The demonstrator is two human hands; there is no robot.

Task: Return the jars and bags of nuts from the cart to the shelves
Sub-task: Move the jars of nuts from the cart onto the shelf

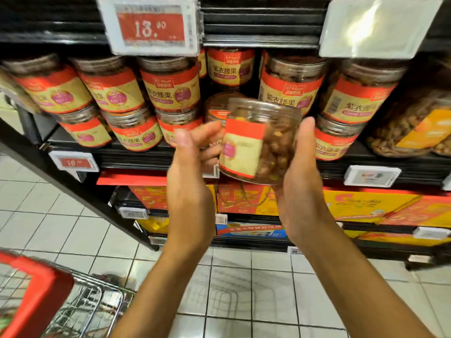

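A clear jar of nuts (256, 142) is held tilted in front of the shelf (136, 154) and is gripped at its right side by the right hand (301, 176). The left hand (192, 162) is seen at its left side with fingers straight; contact is blurred. Behind it, stacked jars (168, 86) are seen, and a shopping cart (36, 296) at lower left.

Bright overhead store light; glare on price tag (380, 25); motion blur; bowed edges

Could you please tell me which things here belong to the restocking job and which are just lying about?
Job: jar of nuts, held by the right hand, left hand at its other side; stocked jars; shelf; cart.
Lying about: price tag; gift boxes below; tiled floor.
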